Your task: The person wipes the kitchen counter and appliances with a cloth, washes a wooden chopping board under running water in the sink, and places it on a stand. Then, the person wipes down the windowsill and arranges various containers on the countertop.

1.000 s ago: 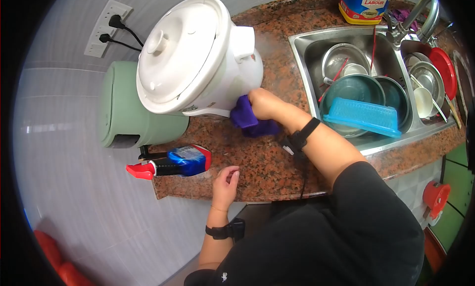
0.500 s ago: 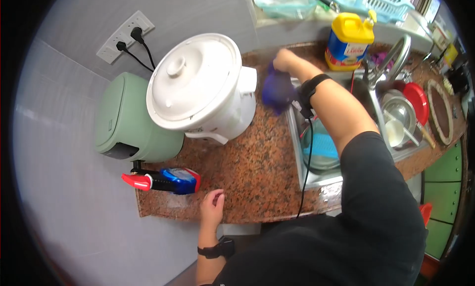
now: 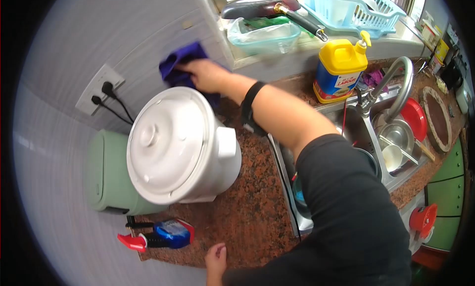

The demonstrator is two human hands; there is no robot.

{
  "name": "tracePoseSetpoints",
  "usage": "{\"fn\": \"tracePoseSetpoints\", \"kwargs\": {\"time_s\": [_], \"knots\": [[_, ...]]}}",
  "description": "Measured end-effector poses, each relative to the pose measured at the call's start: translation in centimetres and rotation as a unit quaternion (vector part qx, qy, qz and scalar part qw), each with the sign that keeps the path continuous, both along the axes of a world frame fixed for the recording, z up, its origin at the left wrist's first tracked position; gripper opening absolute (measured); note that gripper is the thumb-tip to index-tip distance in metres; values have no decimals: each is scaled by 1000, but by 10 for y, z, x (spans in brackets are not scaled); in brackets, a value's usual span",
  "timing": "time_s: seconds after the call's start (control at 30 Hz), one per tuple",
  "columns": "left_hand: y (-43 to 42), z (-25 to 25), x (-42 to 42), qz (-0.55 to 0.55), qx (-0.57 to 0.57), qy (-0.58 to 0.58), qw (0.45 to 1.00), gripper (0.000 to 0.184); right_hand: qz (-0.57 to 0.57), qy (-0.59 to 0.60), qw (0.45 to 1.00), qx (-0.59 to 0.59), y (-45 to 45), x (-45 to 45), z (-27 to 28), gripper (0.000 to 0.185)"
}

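My right hand point(image 3: 204, 74) grips a purple cloth point(image 3: 184, 62) against the tiled wall, behind the white lidded pot point(image 3: 170, 142). The cloth is bunched under my fingers, and its lower end hangs down behind the pot. Low in the view, my left hand point(image 3: 216, 258) is at the counter's front edge with its fingers curled in and nothing visible in them. A blue spray bottle point(image 3: 173, 233) with a red trigger head lies on its side a little to the left of that hand.
A green bin-like appliance point(image 3: 106, 172) stands left of the pot, below a socket strip point(image 3: 99, 89) with two plugs. To the right are a yellow-and-blue pump jug point(image 3: 341, 71) and a sink point(image 3: 354, 122) holding bowls. A pan point(image 3: 260, 7) and dish rack point(image 3: 354, 11) occupy the sill.
My right hand has carried the cloth from the counter beside the sink up and left onto the wall. The view has shifted, showing more of the sill. My left hand stays near the counter's edge.
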State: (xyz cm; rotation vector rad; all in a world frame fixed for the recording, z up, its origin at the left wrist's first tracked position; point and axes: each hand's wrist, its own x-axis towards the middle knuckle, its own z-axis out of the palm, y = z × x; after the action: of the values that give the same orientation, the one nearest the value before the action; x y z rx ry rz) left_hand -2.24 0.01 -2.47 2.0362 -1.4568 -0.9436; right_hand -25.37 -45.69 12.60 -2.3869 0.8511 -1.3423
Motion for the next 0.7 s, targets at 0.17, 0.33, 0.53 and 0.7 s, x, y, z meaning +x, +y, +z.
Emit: {"fn": "tracePoseSetpoints", "kwargs": {"time_s": [0.17,0.33,0.53,0.7], "knots": [[-2,12,-5,16,55,-39,998,17,29,157,962,220,-32,28,-102,25],[-1,21,3,-71,100,-48,991,33,-37,155,975,152,-39,2,-126,16],[-10,23,10,12,-2,7,1000,18,-272,99,951,111,-5,-149,-114,27],[-13,27,8,16,8,3,1000,17,-328,150,892,272,28,-76,-56,27]]}}
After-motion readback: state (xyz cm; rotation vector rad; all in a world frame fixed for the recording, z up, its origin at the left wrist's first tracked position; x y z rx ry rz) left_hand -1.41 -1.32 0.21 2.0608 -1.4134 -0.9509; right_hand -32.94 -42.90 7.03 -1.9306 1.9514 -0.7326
